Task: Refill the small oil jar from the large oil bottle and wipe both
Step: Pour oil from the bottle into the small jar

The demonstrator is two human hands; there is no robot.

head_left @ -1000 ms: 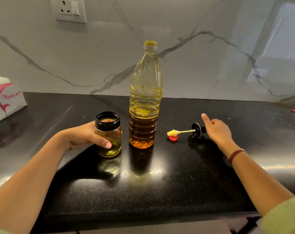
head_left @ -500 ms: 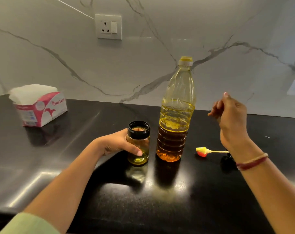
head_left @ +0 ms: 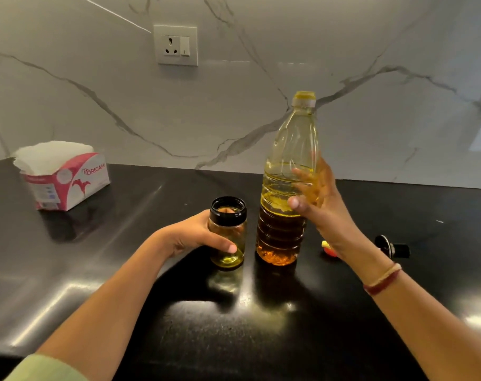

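Observation:
The small oil jar (head_left: 228,235) stands on the black counter (head_left: 261,339) with its black rim uncovered and a little yellow oil in the bottom. My left hand (head_left: 190,237) grips it from the left, thumb across the front. Right beside it stands the large oil bottle (head_left: 286,160), capped in yellow and about half full. My right hand (head_left: 319,204) wraps the bottle's middle from the right, thumb on the front, fingers blurred and seen through the plastic behind.
A black jar lid (head_left: 390,247) with a yellow and red spout (head_left: 327,247) lies on its side right of the bottle, partly hidden by my right wrist. A pink tissue box (head_left: 66,180) sits at the back left. A wall socket (head_left: 176,45) is above.
My right hand left the lid on the counter, rose and swung left onto the bottle. My left hand stays on the jar. The view has shifted left and up.

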